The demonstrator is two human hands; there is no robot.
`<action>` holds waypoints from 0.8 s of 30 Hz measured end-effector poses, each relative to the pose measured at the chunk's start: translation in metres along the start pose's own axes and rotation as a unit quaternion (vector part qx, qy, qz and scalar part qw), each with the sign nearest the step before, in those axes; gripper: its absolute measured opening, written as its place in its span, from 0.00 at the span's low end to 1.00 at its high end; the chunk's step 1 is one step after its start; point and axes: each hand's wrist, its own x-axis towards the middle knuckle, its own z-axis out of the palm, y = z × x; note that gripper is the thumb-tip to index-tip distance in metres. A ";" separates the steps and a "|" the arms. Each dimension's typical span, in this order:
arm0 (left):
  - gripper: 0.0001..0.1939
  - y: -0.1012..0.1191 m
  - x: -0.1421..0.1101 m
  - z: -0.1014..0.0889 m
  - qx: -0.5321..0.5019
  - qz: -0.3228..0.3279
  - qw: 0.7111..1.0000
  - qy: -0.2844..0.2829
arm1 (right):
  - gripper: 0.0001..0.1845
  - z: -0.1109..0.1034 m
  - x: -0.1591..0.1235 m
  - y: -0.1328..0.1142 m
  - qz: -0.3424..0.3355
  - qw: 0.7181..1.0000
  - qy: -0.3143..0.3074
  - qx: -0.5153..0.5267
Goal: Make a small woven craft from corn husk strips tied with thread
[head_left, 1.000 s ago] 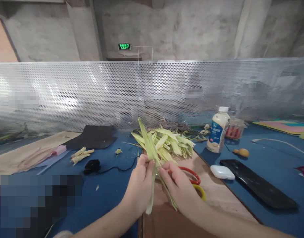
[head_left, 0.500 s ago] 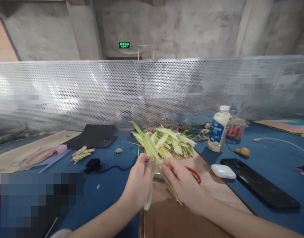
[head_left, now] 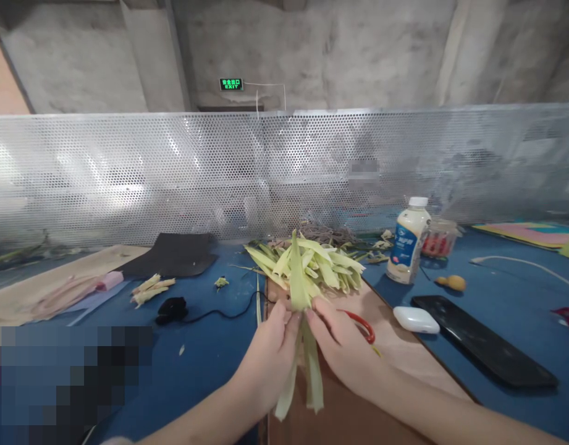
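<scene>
Leaf strip (head_left: 299,279): near side of leaf pile (head_left: 329,267) | left hand (head_left: 271,347) and right hand (head_left: 340,343): thumbs and fingers pinching it | probably light, limp, easily split lengthwise; best gripped where its tails fork

The fingers (head_left: 291,326) partly hide where the pale-green strips (head_left: 314,377) meet, and the red loop (head_left: 367,327) is partly covered.

The bare, slender left hand (head_left: 270,349) and matching bare right hand (head_left: 344,349) have slim, smooth fingers (head_left: 331,314); nail detail is too small to read. Behind the fingers come narrow wrists, then the bare, slim left forearm (head_left: 205,408) and right forearm (head_left: 418,398), both uncovered as far as they show. Well behind the left fingers, a pale rounded edge (head_left: 118,441) may be a sleeve; it is too cropped to tell.
</scene>
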 end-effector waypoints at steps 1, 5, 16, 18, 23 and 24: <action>0.14 0.000 0.000 0.000 -0.008 -0.003 1.000 -0.001 | 0.11 0.002 0.001 0.001 0.010 1.000 -0.007 0.005; 0.12 -0.003 0.001 0.000 -0.005 -0.006 1.000 0.009 | 0.11 0.004 0.001 0.002 0.023 1.000 0.001 0.016; 0.10 -0.003 0.015 -0.013 -0.145 -0.002 0.987 0.076 | 0.09 0.004 -0.008 -0.006 -0.009 1.000 0.004 0.028; 0.09 -0.004 0.018 -0.015 -0.163 0.026 0.984 0.074 | 0.09 0.005 -0.009 -0.005 -0.020 0.999 0.002 0.043; 0.09 -0.004 0.022 -0.018 -0.207 0.008 0.976 0.072 | 0.10 0.009 -0.012 -0.002 -0.020 0.999 -0.025 0.018; 0.10 -0.004 0.023 -0.019 -0.214 -0.008 0.974 0.075 | 0.10 0.009 -0.013 -0.003 -0.024 0.999 -0.032 0.005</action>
